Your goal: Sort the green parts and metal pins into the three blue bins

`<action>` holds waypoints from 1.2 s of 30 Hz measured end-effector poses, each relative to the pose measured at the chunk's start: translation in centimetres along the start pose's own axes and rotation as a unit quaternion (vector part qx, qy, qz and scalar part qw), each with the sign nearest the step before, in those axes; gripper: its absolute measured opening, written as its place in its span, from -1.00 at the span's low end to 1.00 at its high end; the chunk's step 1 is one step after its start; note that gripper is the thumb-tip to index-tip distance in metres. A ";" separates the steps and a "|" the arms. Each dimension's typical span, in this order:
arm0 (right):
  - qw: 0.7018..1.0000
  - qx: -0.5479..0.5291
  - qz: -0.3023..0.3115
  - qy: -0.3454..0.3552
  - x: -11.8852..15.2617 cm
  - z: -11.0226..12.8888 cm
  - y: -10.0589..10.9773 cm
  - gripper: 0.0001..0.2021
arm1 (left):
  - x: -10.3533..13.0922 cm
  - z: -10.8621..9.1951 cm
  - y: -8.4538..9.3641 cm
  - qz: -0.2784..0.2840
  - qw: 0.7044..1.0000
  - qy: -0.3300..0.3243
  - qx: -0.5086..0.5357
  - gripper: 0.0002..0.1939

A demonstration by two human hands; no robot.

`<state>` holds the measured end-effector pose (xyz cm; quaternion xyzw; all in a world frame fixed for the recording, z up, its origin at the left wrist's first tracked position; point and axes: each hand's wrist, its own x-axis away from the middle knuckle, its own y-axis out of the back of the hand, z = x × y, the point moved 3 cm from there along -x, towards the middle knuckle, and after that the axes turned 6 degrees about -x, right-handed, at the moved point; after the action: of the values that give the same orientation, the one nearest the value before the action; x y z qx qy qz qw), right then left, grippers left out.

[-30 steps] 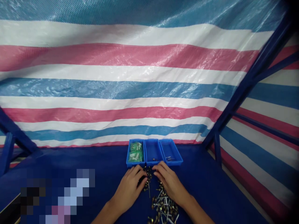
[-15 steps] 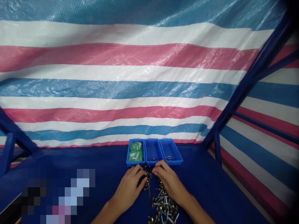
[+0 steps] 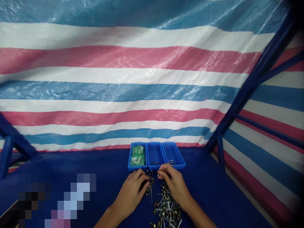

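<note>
My left hand [image 3: 135,187] rests on the table with fingers curved and thumb apart, beside a small cluster of dark and brass-coloured screws [image 3: 150,181]. One long thin silver pin [image 3: 151,195] sticks out of that cluster. Thumb and forefinger of my right hand [image 3: 174,183] are pinched together on a small screw-like piece [image 3: 158,174], mostly covered by the fingertips. Under and below the right hand spreads a larger pile of brass-coloured screws and silver rivet-like pins [image 3: 168,210].
Three blue trays stand side by side beyond my hands. Green-and-white packets lie in the left tray [image 3: 129,160], a few small pieces in the middle tray [image 3: 155,152], several silver pins in the right tray [image 3: 171,150]. Striped sheeting [image 3: 118,76] hangs behind the blue table [image 3: 83,164].
My right hand has drawn slightly back and right from the small cluster, with a small piece now showing at its fingertips. The left hand has barely moved.
</note>
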<state>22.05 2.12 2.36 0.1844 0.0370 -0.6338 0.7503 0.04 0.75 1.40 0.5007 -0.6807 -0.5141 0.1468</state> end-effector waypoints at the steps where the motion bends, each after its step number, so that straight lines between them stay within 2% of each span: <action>1: 1.000 -0.014 -0.005 -0.005 0.0 -0.2 0.0 -0.82 | 0.0 0.0 -0.1 0.000 1.000 -0.001 -0.001 -0.86; 7: 0.995 -0.091 -0.015 -0.027 -0.2 -1.0 0.0 -0.77 | 0.0 0.1 -0.1 -0.001 1.000 -0.002 -0.004 -0.86; 14: 0.993 -0.104 -0.037 -0.042 -0.3 -0.6 0.3 -0.72 | 0.0 -0.2 0.2 0.006 1.000 0.004 0.002 -0.86; 29: 0.996 -0.062 -0.058 -0.017 -0.2 -0.7 0.6 -0.68 | 0.0 -0.1 0.2 -0.007 1.000 0.000 0.004 -0.84; 36: 0.996 -0.018 -0.080 -0.022 -0.1 -1.0 0.8 -0.59 | 0.0 -0.1 0.1 -0.012 1.000 -0.001 -0.001 -0.87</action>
<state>22.99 2.59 1.66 0.1537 0.0469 -0.6951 0.7007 0.06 0.73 1.54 0.5084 -0.6744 -0.5167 0.1404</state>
